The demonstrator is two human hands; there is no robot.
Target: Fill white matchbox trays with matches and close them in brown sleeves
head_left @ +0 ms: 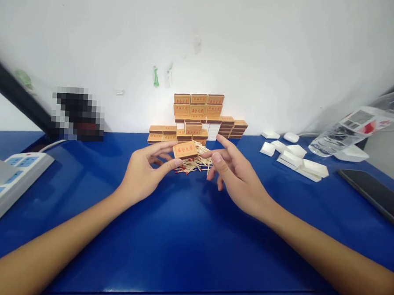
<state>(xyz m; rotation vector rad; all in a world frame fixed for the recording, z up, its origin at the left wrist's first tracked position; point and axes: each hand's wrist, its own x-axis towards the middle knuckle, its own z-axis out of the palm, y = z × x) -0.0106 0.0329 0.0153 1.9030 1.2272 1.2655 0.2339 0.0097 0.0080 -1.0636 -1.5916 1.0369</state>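
Observation:
My left hand (146,169) grips a matchbox (185,151) with an orange top and red lettering, its thumb and fingers closed on the left end. The box is held above the table, in front of a loose heap of matches (199,163) with red heads. To the right of the box, my right hand (235,173) has its fingers apart and holds nothing; the index fingertip is near the matches. Behind the heap, stacked matchboxes (198,109) stand against the wall, several rows high, with lower stacks at both sides.
White matchbox trays (292,157) lie in a loose group on the right. Beyond them a plastic bottle (343,128) leans over, and a dark phone (374,192) lies at the right edge. A white power strip (17,173) occupies the left of the blue table (178,243).

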